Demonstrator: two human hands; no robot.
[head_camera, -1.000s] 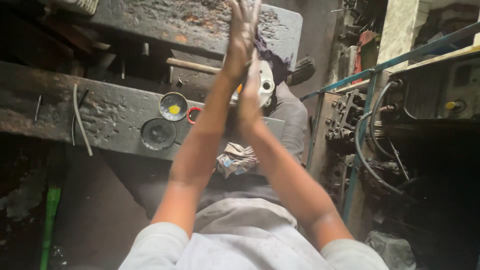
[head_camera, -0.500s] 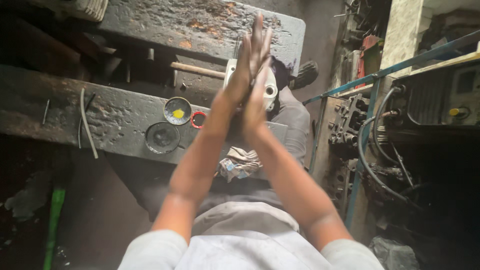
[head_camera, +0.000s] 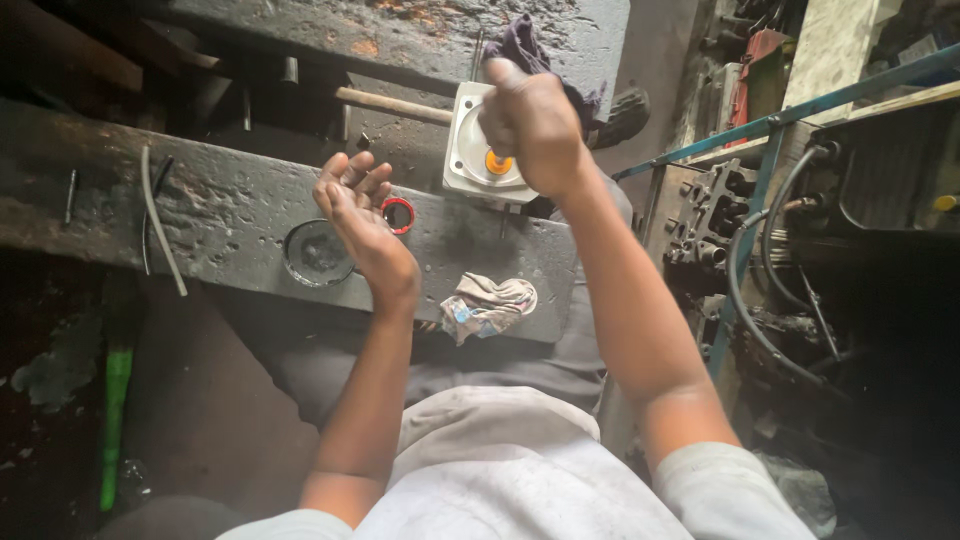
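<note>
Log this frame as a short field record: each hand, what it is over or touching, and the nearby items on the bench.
left hand: open, palm up, fingers loosely curled, holding nothing, above the grey bench
right hand: closed in a fist over the white round housing; contents of the grip not visible
housing detail: orange centre part showing beside the fist
near left hand: shallow round dish, red ring
bench edge: crumpled rag
behind housing: wooden handle, dark cloth

You wear a pale grey-white short-sleeved shirt, worn and faintly smudged. Both forearms are bare. Your left hand (head_camera: 355, 215) and right hand (head_camera: 530, 125) carry no gloves, rings or watch.
</note>
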